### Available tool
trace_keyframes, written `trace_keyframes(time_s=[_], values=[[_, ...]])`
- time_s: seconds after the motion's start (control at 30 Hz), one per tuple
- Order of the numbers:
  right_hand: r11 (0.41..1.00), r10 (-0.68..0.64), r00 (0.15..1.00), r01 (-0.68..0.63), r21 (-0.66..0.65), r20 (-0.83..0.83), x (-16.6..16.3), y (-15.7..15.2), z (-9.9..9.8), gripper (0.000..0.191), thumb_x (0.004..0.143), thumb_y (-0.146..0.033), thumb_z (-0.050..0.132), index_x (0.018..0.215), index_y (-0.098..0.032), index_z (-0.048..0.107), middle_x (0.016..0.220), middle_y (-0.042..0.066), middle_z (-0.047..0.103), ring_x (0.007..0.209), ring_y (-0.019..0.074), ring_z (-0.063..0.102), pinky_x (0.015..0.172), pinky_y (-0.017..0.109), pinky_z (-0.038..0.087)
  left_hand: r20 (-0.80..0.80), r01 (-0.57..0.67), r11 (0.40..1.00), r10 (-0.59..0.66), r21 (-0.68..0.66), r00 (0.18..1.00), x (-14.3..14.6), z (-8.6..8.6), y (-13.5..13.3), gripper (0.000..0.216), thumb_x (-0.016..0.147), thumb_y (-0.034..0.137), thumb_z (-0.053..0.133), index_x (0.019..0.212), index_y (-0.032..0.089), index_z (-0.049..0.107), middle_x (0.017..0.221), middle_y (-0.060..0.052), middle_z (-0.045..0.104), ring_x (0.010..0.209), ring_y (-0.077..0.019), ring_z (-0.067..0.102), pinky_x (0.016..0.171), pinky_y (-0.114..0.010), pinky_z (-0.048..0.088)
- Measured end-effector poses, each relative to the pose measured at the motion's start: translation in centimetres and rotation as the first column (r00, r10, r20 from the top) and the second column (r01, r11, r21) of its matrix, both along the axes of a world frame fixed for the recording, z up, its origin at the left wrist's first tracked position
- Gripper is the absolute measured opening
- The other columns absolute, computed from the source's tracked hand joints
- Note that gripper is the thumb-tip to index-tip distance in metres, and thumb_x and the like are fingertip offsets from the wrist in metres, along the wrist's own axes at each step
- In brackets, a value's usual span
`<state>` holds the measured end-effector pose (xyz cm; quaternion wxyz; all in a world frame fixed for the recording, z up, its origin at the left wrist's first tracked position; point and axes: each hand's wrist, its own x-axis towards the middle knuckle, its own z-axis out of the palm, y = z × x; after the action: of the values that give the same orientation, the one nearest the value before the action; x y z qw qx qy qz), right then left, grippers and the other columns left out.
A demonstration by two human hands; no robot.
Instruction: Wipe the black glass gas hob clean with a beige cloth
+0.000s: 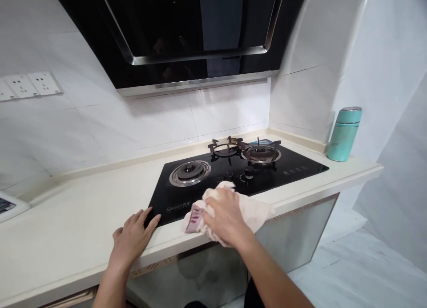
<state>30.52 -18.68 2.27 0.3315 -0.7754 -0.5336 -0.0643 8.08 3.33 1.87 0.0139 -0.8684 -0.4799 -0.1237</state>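
My right hand (227, 214) is closed around a pale pink cloth (255, 208) with a purple patterned end. The cloth lies bunched over the front edge of the black gas hob (200, 199), part of it hanging past the counter edge. Flat at the hob's front left corner rests my left hand (131, 234), its fingers spread and nothing in it. The left burner (190, 172) has no pan support on it. A loose pan support (226, 149) sits at the back of the hob, beside the right burner (261, 154), which carries its own support. Two control knobs (248, 171) stand between the burners.
A black range hood (200, 59) hangs low over the hob. On the right end of the white counter (100, 201) stands a turquoise insulated bottle (344, 134). Wall sockets (31, 85) are at the left, above a white device (11, 206) at the frame's edge.
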Motion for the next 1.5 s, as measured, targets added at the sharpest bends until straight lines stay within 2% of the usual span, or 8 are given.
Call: trace_keyframes(time_s=[0.13, 0.3, 0.53, 0.7, 0.93, 1.07, 1.23, 1.5], values=[[0.986, 0.158, 0.986, -0.16, 0.038, 0.054, -1.8, 1.1, 0.0, 0.022, 0.096, -0.043, 0.066, 0.112, -0.028, 0.07, 0.128, 0.01, 0.054, 0.128, 0.032, 0.042, 0.11, 0.053, 0.033, 0.006, -0.007, 1.0, 0.007, -0.008, 1.0, -0.1, 0.0, 0.1, 0.063, 0.101, 0.057, 0.032, 0.154, 0.027, 0.049, 0.161, -0.012, 0.049, 0.15, -0.0325, 0.042, 0.116, -0.062, 0.035], [0.97, 0.242, 0.97, -0.242, 0.024, -0.002, 2.2, -1.7, -0.3, 0.025, 0.095, -0.04, 0.066, 0.118, -0.032, 0.071, 0.136, 0.006, 0.055, 0.126, 0.028, 0.046, 0.108, 0.046, 0.037, 0.026, 0.002, 1.0, -0.002, -0.01, 1.0, -0.2, -0.1, 0.2, 0.062, 0.101, 0.058, 0.033, 0.153, 0.028, 0.051, 0.161, -0.012, 0.049, 0.151, -0.0309, 0.041, 0.118, -0.062, 0.033], [0.995, -0.094, 0.992, 0.096, -0.015, 0.085, 12.1, -8.6, -1.4, 0.038, 0.099, -0.048, 0.049, 0.121, -0.027, 0.072, 0.138, 0.009, 0.06, 0.127, 0.0305, 0.051, 0.106, 0.046, 0.041, 0.049, 0.013, 1.0, -0.013, 0.003, 0.999, -0.1, -0.1, -0.2, 0.061, 0.101, 0.057, 0.034, 0.151, 0.027, 0.053, 0.159, -0.012, 0.051, 0.15, -0.032, 0.042, 0.117, -0.063, 0.033], [0.921, -0.382, 0.921, 0.386, -0.048, 0.07, 18.6, -11.7, -2.7, 0.048, 0.095, -0.054, 0.046, 0.125, -0.026, 0.071, 0.139, 0.012, 0.059, 0.122, 0.0321, 0.056, 0.104, 0.047, 0.043, 0.042, 0.002, 1.0, -0.002, -0.004, 0.999, 0.0, 0.0, -0.6, 0.061, 0.101, 0.056, 0.036, 0.151, 0.026, 0.052, 0.16, -0.012, 0.05, 0.151, -0.032, 0.04, 0.118, -0.062, 0.032], [0.795, -0.596, 0.794, 0.605, -0.054, 0.121, 16.8, -10.5, -2.3, 0.047, 0.099, -0.052, 0.046, 0.128, -0.026, 0.071, 0.14, 0.018, 0.054, 0.124, 0.0385, 0.053, 0.1, 0.055, 0.044, 0.034, 0.002, 1.0, -0.002, 0.026, 0.999, 0.2, 0.0, -0.9, 0.06, 0.101, 0.054, 0.039, 0.151, 0.025, 0.052, 0.16, -0.014, 0.05, 0.149, -0.0325, 0.042, 0.117, -0.063, 0.033], [0.879, -0.457, 0.879, 0.469, -0.081, 0.135, 10.7, -7.2, -1.8, 0.042, 0.1, -0.05, 0.049, 0.127, -0.027, 0.071, 0.141, 0.017, 0.052, 0.127, 0.0387, 0.048, 0.102, 0.054, 0.041, 0.033, -0.004, 1.0, 0.003, 0.013, 0.999, 0.3, 0.1, -0.9, 0.061, 0.101, 0.055, 0.039, 0.152, 0.024, 0.052, 0.161, -0.014, 0.049, 0.15, -0.0333, 0.041, 0.117, -0.063, 0.032], [0.992, -0.084, 0.989, 0.094, -0.081, 0.125, 4.2, -2.7, -0.5, 0.03, 0.1, -0.046, 0.053, 0.12, -0.031, 0.07, 0.136, 0.011, 0.052, 0.122, 0.0327, 0.046, 0.103, 0.049, 0.037, 0.024, -0.018, 1.0, 0.018, -0.008, 1.0, 0.3, 0.4, -1.2, 0.06, 0.102, 0.055, 0.038, 0.153, 0.025, 0.051, 0.161, -0.013, 0.048, 0.15, -0.0325, 0.041, 0.117, -0.062, 0.032], [0.969, 0.119, 0.976, -0.075, -0.234, 0.18, 6.0, -0.5, 2.4, 0.023, 0.1, -0.038, 0.054, 0.107, -0.024, 0.071, 0.112, 0.009, 0.057, 0.1, 0.0253, 0.047, 0.093, 0.04, 0.036, 0.038, 0.004, 1.0, -0.004, 0.011, 0.999, 0.3, 0.3, -1.8, 0.058, 0.103, 0.055, 0.039, 0.151, 0.025, 0.052, 0.159, -0.014, 0.05, 0.15, -0.0309, 0.041, 0.117, -0.06, 0.032]])
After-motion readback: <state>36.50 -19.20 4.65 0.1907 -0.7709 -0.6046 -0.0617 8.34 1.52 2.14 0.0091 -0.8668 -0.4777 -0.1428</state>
